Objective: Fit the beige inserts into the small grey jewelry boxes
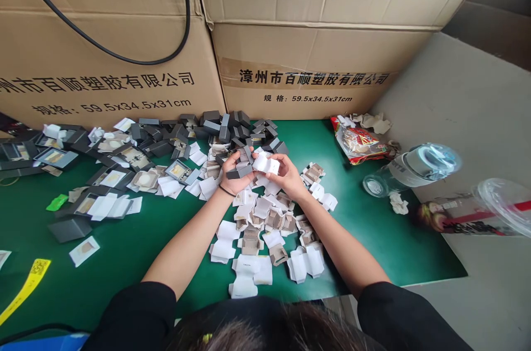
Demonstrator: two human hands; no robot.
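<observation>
My left hand (235,175) is closed around a small dark grey box (240,169), held over the middle of the table. Close beside it, my right hand (286,175) pinches a folded white card insert (266,163) between thumb and fingers. The insert is right next to the box; whether they touch I cannot tell. Below and around my hands lie many loose folded card inserts (262,208), some white and some with brown-grey sides up. Behind my hands is a heap of dark grey boxes (224,129).
Large cardboard cartons (298,47) wall off the back, with a black cable (124,58) hanging before the left one. More opened boxes (136,157) cover the left side. On the right are a red snack bag (357,141), a clear bottle (409,168) and a plastic cup (477,207).
</observation>
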